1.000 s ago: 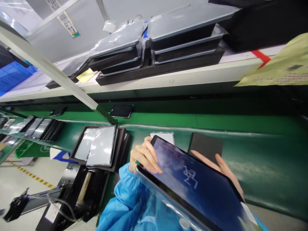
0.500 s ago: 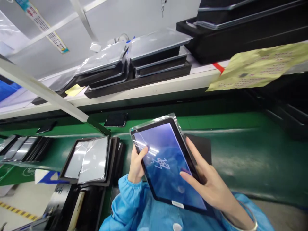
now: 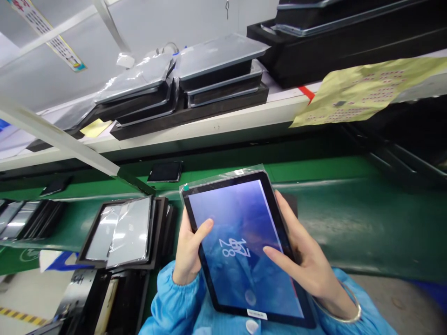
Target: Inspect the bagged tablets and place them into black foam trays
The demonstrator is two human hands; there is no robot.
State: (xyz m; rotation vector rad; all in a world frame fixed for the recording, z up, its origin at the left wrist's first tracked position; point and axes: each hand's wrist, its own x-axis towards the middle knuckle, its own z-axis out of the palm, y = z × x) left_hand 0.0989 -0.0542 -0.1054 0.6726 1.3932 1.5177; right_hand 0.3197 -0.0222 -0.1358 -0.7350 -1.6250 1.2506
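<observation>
A tablet (image 3: pixel 240 279) with a lit blue screen and black bezel is held up in front of my body, tilted. Clear film sticks out past its top edge, and a small white label sits on the opposite edge. My left hand (image 3: pixel 190 246) grips the left side, its thumb over the screen. On the right side my right hand (image 3: pixel 305 260) holds the tablet, thumb lying across the glass and fingers mostly behind it. White digits, upside down and overlapping, show on the screen.
Film-wrapped tablets in a black tray (image 3: pixel 94 216) sit on the green bench at left. A dark tablet (image 3: pixel 165 171) lies farther back. Stacked wrapped tablets (image 3: pixel 220 58) fill the white shelf above, where a yellow paper (image 3: pixel 363 93) hangs. A slanted white post (image 3: pixel 70 144) crosses the left.
The tablet has turned to face me more squarely, with both hands still holding it. Its screen digits have changed. The surroundings have shifted slightly left in view.
</observation>
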